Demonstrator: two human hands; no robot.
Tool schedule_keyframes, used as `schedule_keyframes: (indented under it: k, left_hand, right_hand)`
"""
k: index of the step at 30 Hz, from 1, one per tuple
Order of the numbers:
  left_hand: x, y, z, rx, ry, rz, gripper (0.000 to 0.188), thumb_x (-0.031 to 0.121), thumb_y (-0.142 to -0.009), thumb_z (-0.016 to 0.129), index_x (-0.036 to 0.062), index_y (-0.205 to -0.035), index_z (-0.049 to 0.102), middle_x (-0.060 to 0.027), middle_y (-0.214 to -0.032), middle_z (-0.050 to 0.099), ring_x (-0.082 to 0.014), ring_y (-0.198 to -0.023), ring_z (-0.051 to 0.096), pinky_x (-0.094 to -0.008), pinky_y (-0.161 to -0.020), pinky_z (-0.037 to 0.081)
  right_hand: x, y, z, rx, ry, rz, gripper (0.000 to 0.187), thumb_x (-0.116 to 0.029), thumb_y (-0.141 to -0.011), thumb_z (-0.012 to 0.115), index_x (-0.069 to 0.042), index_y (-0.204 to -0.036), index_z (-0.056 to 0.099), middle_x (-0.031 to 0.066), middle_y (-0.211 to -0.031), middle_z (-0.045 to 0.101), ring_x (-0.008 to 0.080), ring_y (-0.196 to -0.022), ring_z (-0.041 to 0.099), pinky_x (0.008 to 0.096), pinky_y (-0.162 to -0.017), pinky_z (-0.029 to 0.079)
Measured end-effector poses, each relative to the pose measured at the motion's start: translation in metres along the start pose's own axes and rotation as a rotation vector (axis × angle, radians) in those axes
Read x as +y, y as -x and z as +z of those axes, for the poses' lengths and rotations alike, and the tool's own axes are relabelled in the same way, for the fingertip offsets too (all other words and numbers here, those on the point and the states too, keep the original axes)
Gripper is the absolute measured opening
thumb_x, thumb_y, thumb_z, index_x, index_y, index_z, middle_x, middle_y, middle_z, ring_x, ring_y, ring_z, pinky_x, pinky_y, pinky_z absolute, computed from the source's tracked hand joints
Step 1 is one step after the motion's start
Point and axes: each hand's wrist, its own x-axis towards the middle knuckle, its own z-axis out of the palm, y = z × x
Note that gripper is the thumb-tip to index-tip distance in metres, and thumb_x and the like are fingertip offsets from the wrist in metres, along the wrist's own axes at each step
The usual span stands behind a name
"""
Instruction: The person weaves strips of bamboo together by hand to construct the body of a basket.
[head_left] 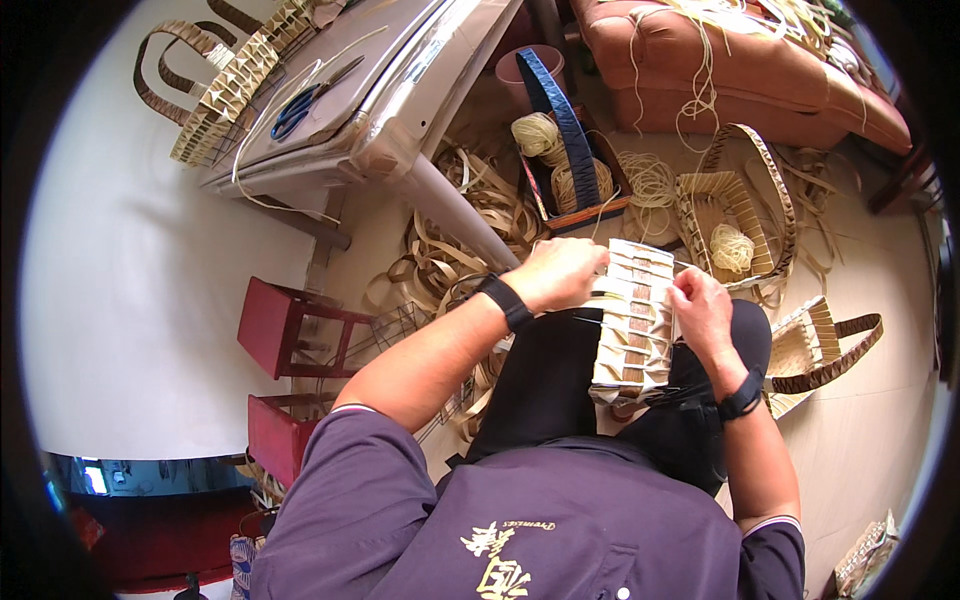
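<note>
Across my lap rests a partly woven basket (636, 320), its cream and brown strips crossing over a frame with the long side running away from me. My left hand (565, 272) is closed at its far left edge, fingers curled over a thin strand or strip too small to make out. On the right edge my right hand (703, 305) pinches with thumb and fingers beside the weave; what lies between them is hidden. A pale cord runs up from the work toward a dark basket with a blue handle (548, 95) holding balls of cream cord (578, 184).
Loose tan strips (470, 215) heap on the floor under the table (400, 150), where blue-handled scissors (292, 115) lie. Two handled baskets (778, 215) (808, 350) stand on the right. An orange sofa (700, 70) is at the back, red stools (285, 325) at left.
</note>
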Motion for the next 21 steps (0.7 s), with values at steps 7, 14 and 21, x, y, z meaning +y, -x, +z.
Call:
schedule_keyframes:
  k: [7, 14, 21]
  left_hand:
    - [-0.042, 0.03, -0.027, -0.224, 0.012, -0.163, 0.024, 0.013, -0.08, 0.074, 0.0103, -0.103, 0.08, -0.0142, -0.093, 0.079, -0.0365, -0.095, 0.076, -0.0482, -0.083, 0.059]
    - [-0.055, 0.05, -0.034, -0.169, 0.066, -0.291, 0.02, 0.014, -0.084, 0.069, 0.0122, -0.101, 0.079, -0.0167, -0.096, 0.077, -0.0378, -0.098, 0.074, -0.0487, -0.084, 0.058]
    - [-0.051, 0.039, -0.024, 0.121, 0.343, -0.184, 0.02, 0.013, -0.09, 0.072, 0.0013, -0.107, 0.074, -0.0139, -0.096, 0.078, -0.0261, -0.092, 0.077, -0.0392, -0.084, 0.06]
  right_hand:
    - [0.047, 0.008, -0.056, 0.051, -0.165, 0.012, 0.01, -0.009, -0.101, 0.065, -0.004, -0.096, 0.057, 0.0156, -0.075, 0.065, 0.0307, -0.068, 0.068, 0.0446, -0.065, 0.053]
    - [0.087, 0.028, -0.133, 0.215, -0.109, 0.224, 0.009, -0.007, -0.103, 0.064, -0.004, -0.099, 0.057, 0.0081, -0.082, 0.061, 0.019, -0.071, 0.059, 0.0362, -0.069, 0.053]
    - [0.191, 0.063, -0.199, 0.354, -0.207, 0.127, 0.01, -0.006, -0.108, 0.063, -0.005, -0.099, 0.058, -0.0015, -0.086, 0.054, 0.0084, -0.074, 0.052, 0.0262, -0.065, 0.046]
